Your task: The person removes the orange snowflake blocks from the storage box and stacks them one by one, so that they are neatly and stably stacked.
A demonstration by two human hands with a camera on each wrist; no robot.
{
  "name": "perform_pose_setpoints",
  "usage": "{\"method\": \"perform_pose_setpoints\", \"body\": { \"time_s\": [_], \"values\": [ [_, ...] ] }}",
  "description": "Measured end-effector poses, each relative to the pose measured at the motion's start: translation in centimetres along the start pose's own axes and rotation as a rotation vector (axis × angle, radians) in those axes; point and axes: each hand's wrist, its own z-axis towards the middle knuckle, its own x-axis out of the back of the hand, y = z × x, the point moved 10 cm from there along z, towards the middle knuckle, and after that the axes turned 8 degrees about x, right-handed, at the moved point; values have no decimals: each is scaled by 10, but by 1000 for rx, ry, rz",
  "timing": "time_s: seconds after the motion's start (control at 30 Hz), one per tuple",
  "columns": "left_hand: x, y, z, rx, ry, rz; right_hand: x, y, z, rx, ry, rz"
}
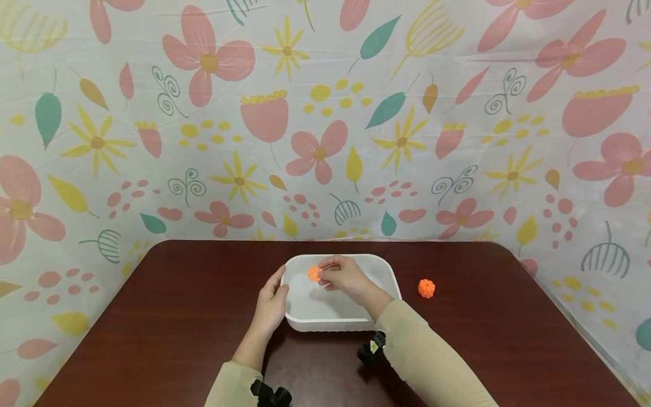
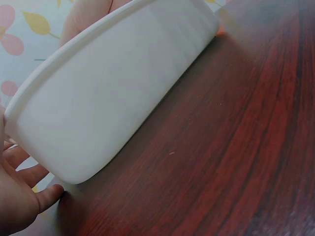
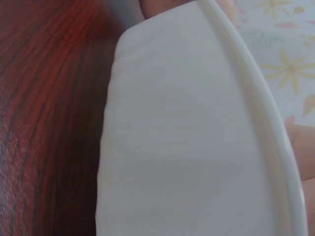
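A white rectangular tray [image 1: 325, 324] with rounded corners sits on the dark table. My right hand [image 1: 348, 280] reaches over its near wall and pinches a small orange ball [image 1: 312, 273] inside, near the back left. Against the tray's left wall rests my left hand [image 1: 272, 299], its fingers fairly straight along the outside. In the left wrist view its thumb [image 2: 50, 197] points toward the tray's lower corner. The tray's outer wall [image 3: 182, 118] fills most of the right wrist view and hides much of my right hand.
Right of the tray, a bumpy orange ball [image 1: 426, 288] lies on the reddish-brown wooden table [image 1: 178, 333]. A flower-patterned cloth [image 1: 315, 113] hangs behind the table and along its sides. Black wrist cameras are strapped at both sleeves.
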Motion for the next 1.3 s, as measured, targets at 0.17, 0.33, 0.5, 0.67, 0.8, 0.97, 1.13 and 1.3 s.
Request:
{"method": "perform_pose_setpoints", "body": {
  "time_s": [0.17,0.33,0.5,0.67,0.8,0.97,1.13,1.3],
  "values": [
    [0,6,-5,17,-4,6,14,1,-3,-3,6,24],
    [0,30,-19,4,-8,6,29,0,-5,29,7,64],
    [0,21,-15,4,3,12,41,0,-9,24,22,94],
    [1,1,-1,23,5,20,50,-2,-13,11,47,91],
    [-1,3,-2,39,-7,13,57,-1,-16,6,64,91],
    [0,2,-1,37,-5,8,64,2,-18,-6,81,102],
    [0,0,-1,24,2,19,72,1,-22,-10,97,102],
    [0,1,-1,12,-1,12,80,-2,-25,0,105,97]
  ]
}}
